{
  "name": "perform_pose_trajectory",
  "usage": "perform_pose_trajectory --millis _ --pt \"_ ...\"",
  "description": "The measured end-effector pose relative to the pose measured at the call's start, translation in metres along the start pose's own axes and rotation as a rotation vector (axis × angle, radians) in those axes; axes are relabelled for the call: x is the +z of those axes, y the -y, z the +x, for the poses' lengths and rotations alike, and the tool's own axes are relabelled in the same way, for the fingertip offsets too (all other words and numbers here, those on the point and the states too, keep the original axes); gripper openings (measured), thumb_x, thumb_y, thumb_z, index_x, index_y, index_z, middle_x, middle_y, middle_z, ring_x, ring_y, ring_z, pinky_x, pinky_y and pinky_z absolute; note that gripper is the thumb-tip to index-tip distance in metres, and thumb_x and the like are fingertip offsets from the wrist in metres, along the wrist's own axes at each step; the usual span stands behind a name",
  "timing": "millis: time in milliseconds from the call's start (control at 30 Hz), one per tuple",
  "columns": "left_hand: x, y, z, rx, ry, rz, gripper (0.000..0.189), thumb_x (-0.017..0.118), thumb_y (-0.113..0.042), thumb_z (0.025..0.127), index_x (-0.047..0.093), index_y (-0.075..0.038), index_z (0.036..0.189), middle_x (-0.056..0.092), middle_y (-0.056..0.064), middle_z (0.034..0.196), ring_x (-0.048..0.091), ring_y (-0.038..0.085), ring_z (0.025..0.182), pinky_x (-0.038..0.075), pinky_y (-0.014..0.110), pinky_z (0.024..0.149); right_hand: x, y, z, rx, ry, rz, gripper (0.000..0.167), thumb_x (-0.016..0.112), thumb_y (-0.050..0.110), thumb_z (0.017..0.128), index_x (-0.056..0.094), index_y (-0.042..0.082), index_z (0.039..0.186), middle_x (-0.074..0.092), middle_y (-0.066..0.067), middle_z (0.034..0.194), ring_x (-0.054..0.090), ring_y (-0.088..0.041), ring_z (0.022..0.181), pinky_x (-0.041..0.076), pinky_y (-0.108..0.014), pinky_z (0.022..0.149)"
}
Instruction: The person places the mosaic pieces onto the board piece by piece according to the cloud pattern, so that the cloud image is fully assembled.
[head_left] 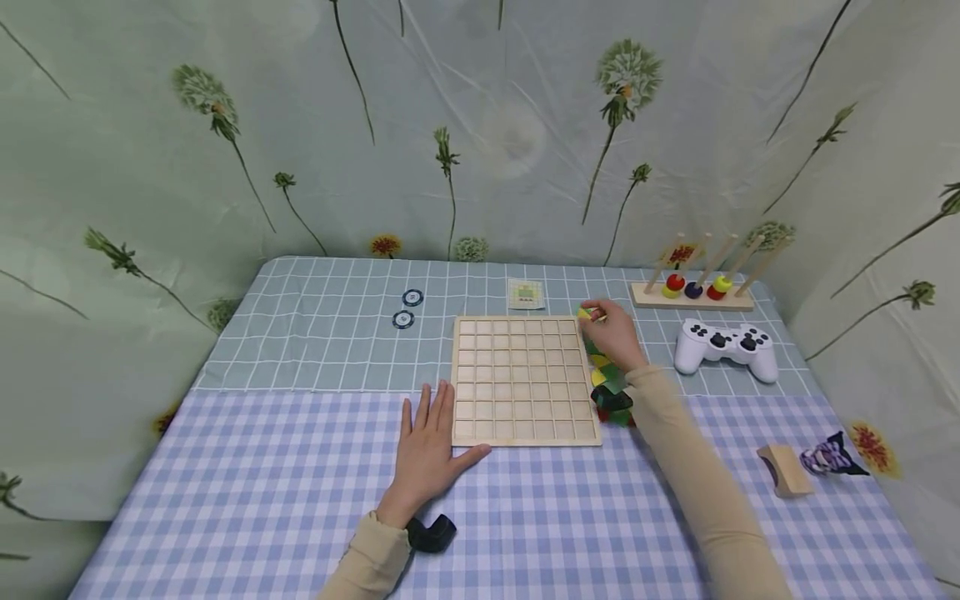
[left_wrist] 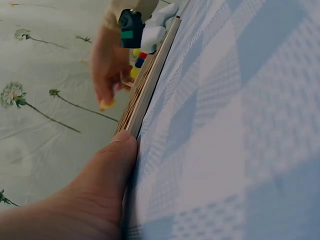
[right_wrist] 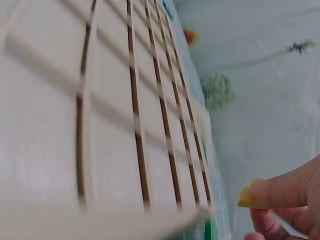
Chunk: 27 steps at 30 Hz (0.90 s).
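Note:
A wooden grid board [head_left: 525, 383] with bare square cells lies on the cloth in front of the person. Flat beside its lower left corner, the left hand [head_left: 427, 454] has its fingers spread and its thumb along the near edge. The thumb [left_wrist: 112, 160] touches the board's side in the left wrist view. At the far right corner, the right hand [head_left: 615, 333] pinches a small yellow piece [right_wrist: 246, 199] between thumb and finger, raised above the board. Under that hand and forearm, several green, yellow and red pieces [head_left: 602, 363] lie along the board's right side, partly hidden.
Behind the board is a small patterned card [head_left: 527, 294], with two dark ringed discs [head_left: 403, 319] to its left. A peg stand with coloured beads [head_left: 693, 298], white game controller [head_left: 726, 348], notched wooden block [head_left: 786, 472] and purple-black figure [head_left: 831, 457] stand at right.

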<state>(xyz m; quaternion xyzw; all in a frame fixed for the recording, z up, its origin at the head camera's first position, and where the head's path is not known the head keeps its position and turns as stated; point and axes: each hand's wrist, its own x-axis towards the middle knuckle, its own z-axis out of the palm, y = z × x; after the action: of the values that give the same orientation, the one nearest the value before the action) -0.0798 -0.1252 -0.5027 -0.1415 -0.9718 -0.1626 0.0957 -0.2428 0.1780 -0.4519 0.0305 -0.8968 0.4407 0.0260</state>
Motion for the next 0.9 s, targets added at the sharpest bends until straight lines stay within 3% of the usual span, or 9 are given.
perform_pose_trajectory --millis 167,333,433,800,900 --pt "0.001 0.000 0.000 0.002 -0.006 0.007 0.103 0.057 -0.067 0.080 0.024 0.004 0.148 0.025 0.018 0.152 0.014 0.036 0.141 0.005 0.056 0.110 0.021 0.020 -0.002 -0.094 0.110 0.096 0.023 0.063 0.008 0.089 0.064 -0.003 0.109 0.061 -0.013 0.091 0.051 -0.021 0.070 0.040 -0.030 0.061" --pt "-0.001 -0.001 0.001 -0.020 0.040 0.014 0.105 0.054 -0.069 0.081 0.019 0.002 0.149 0.021 0.016 0.154 0.009 0.034 0.142 0.001 0.054 0.110 0.041 0.031 0.000 -0.087 0.204 0.138 0.018 0.070 0.012 0.086 0.066 0.001 0.100 0.066 -0.009 0.086 0.060 -0.022 0.076 0.045 -0.031 0.065" --pt "-0.003 -0.002 0.001 -0.036 0.065 0.019 0.105 0.052 -0.070 0.081 0.017 0.001 0.150 0.018 0.015 0.154 0.007 0.032 0.142 0.000 0.053 0.111 0.053 0.037 0.003 -0.077 0.236 0.150 0.018 0.072 0.014 0.084 0.067 0.001 0.096 0.065 -0.008 0.084 0.059 -0.022 0.076 0.045 -0.032 0.065" --pt "-0.003 -0.002 0.001 -0.046 0.073 0.031 0.105 0.051 -0.072 0.081 0.017 0.000 0.150 0.018 0.014 0.155 0.006 0.031 0.143 0.000 0.053 0.111 0.081 0.043 0.011 -0.175 0.273 0.046 0.010 0.073 0.014 0.084 0.071 0.007 0.091 0.063 -0.002 0.078 0.055 -0.018 0.068 0.044 -0.031 0.065" --pt "-0.003 -0.003 0.001 -0.046 0.074 0.028 0.105 0.050 -0.072 0.081 0.017 0.000 0.150 0.018 0.014 0.155 0.006 0.032 0.142 0.000 0.053 0.111 0.083 0.043 0.012 -0.170 0.280 0.013 0.009 0.072 0.015 0.085 0.071 0.009 0.091 0.063 -0.001 0.078 0.055 -0.017 0.070 0.045 -0.032 0.067"
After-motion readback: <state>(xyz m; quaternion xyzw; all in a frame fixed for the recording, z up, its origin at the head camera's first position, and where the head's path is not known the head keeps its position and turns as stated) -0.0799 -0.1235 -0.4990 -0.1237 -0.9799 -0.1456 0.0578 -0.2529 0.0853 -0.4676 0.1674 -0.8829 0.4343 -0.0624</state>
